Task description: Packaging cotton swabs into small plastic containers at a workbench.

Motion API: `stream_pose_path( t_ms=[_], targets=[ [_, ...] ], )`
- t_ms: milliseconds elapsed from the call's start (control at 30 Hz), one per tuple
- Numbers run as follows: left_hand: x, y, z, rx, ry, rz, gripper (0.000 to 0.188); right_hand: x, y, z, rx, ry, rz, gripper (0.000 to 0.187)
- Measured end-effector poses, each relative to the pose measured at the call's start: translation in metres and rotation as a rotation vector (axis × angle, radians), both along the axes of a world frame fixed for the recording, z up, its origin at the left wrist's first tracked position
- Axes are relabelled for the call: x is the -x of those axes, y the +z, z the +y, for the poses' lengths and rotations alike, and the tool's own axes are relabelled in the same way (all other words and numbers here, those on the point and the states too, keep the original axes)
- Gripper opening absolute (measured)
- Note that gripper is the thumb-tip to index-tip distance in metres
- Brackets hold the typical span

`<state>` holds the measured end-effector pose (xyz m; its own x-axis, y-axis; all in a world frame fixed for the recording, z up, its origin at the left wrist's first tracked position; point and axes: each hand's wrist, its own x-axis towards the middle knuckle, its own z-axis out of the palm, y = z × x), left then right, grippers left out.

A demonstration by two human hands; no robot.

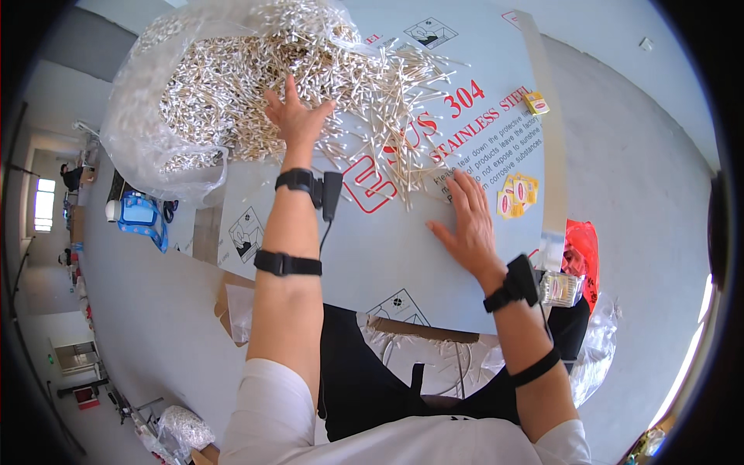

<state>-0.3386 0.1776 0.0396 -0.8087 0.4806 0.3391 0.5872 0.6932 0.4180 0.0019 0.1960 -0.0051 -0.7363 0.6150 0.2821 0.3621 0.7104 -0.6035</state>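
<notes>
A large heap of cotton swabs [225, 93] spills out of a clear plastic bag [128, 139] across the far left of the table. My left hand [297, 120] is at the heap's near edge with its fingers spread; whether swabs lie under the fingertips I cannot make out. Loose swabs [403, 101] fan out to the right of it. My right hand [469, 225] rests palm down on the table sheet [372, 263], fingers stretched out, with nothing held. Just right of it lie several yellow paper cards [517, 195]. Black straps with small devices sit on both wrists.
A stack of small yellow cards [535, 102] lies near the table's right edge. By the right front corner are a packed bundle of swabs [562, 289] and a red plastic bag [585, 256]. A blue patterned bag [142, 218] sits off the left edge.
</notes>
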Motion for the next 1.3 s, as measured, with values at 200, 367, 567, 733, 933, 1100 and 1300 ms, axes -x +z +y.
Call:
stream_pose_path(
  t_ms=[200, 367, 567, 733, 933, 1100, 1300],
  targets=[
    [0.003, -0.016, 0.029, -0.057, -0.044, -0.031, 0.067, -0.002, 0.002, 0.000, 0.044, -0.053, 0.008, 0.068],
    [0.016, -0.027, 0.022, -0.408, -0.056, 0.101, 0.027, 0.001, 0.006, -0.001, 0.067, -0.035, 0.015, 0.063],
    [-0.068, -0.029, -0.026, -0.466, -0.292, -0.017, 0.026, -0.001, 0.002, 0.001, 0.028, -0.043, 0.021, 0.059],
    [-0.124, -0.017, -0.051, -0.316, -0.500, -0.006, 0.039, -0.004, -0.001, 0.004, 0.030, -0.053, 0.024, 0.059],
    [-0.023, 0.038, 0.011, -0.094, -0.276, -0.141, 0.075, -0.002, 0.003, 0.002, 0.038, -0.043, 0.016, 0.060],
    [0.002, 0.017, 0.069, 0.207, -0.098, -0.050, 0.080, -0.002, 0.007, 0.003, 0.052, -0.029, 0.011, 0.061],
    [0.011, 0.014, 0.050, -0.127, -0.071, 0.028, 0.040, -0.003, 0.009, 0.002, 0.072, -0.021, 0.011, 0.061]
  ],
)
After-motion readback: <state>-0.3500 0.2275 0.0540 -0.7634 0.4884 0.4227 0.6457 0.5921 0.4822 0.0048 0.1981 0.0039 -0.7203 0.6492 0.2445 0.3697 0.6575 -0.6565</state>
